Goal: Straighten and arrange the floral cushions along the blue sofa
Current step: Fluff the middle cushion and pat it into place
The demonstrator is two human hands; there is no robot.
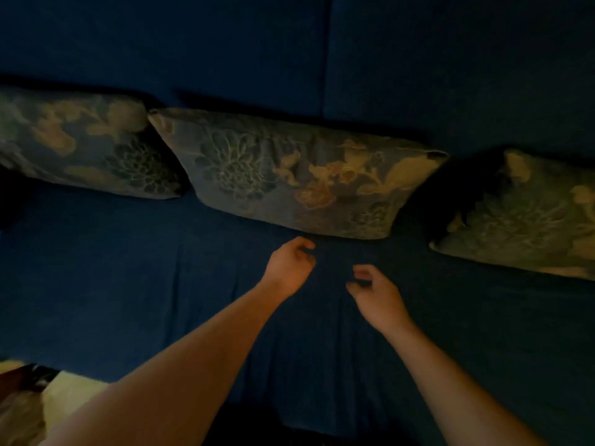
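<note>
Three floral cushions propped along blue sofa (289,59) backrest, left cushion (80,143) and middle cushion (289,175) touching, right cushion (521,217) apart and askew; left hand (289,265), right hand (376,291) loosely curled, empty; row partly tidied, spacing left.

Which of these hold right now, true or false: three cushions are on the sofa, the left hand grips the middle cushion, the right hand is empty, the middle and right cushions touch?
1. Three floral cushions lean along the sofa. True: left cushion, middle cushion, right cushion.
2. The left hand grips the middle cushion. False: it hovers just below the cushion, holding nothing.
3. The right hand is empty. True.
4. The middle and right cushions touch. False: a dark gap separates them.
</note>
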